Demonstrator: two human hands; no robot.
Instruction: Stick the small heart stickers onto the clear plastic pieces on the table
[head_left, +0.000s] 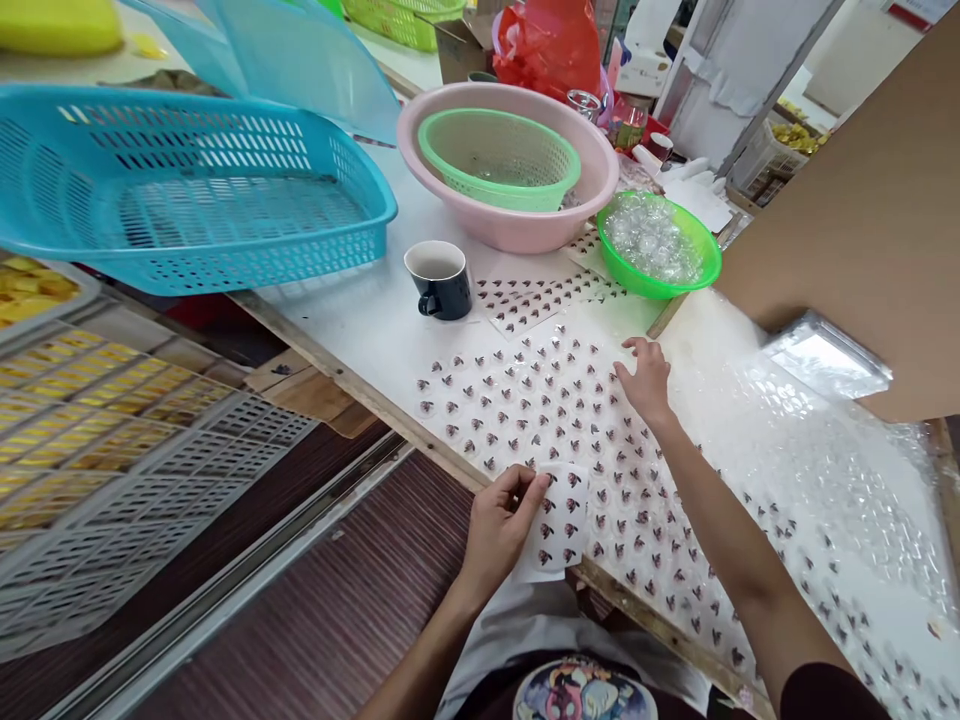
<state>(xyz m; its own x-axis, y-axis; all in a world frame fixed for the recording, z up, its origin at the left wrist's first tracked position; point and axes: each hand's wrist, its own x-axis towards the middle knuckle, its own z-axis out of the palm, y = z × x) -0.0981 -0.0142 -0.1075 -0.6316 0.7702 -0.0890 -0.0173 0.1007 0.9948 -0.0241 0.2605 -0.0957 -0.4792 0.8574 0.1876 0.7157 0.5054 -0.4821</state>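
Observation:
My left hand (499, 530) pinches the upper left edge of a small white sticker sheet (559, 525) between thumb and fingers, at the table's near edge. Several small dark-and-pink printed designs run down this sheet. Further forward, my right hand (645, 378) hovers over or rests on the tabletop with its fingers curved and apart; nothing shows between them. Beneath and around it lie many small clear round pieces (536, 440), each with a similar design. Larger printed sheets (525, 305) lie beyond, beside a dark blue mug (448, 295).
A blue basket (300, 255) stands at the left. At the back are a pink basin (510, 235) holding a green colander (499, 190), and a green bowl (709, 260) of clear pieces. Cardboard (840, 210) and a clear plastic box (829, 355) are at the right.

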